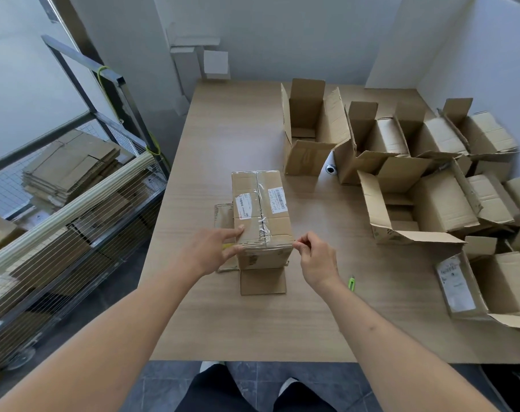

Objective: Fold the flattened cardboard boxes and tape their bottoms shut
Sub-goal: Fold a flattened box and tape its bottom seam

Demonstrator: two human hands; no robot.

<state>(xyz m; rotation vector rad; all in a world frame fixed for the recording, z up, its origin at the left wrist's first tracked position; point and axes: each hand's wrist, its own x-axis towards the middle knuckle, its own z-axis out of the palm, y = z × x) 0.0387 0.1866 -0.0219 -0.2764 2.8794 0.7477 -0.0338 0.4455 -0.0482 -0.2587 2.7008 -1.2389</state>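
A folded cardboard box (pixel 261 203) stands upside down at the middle of the wooden table (pixel 223 129), its bottom flaps closed, with white labels and clear tape along the seam. Its lower flaps splay out on the table. My left hand (pixel 217 248) presses on the box's near left corner, fingers spread on the top and side. My right hand (pixel 312 257) is at the near right corner, thumb and forefinger pinched on a thin strip of clear tape. A tape roll (pixel 331 168) lies behind the box.
Several assembled open boxes (pixel 425 203) crowd the right half of the table. A green utility knife (pixel 351 283) lies by my right wrist. A wire cart (pixel 74 209) at the left holds stacks of flattened boxes (pixel 71 168).
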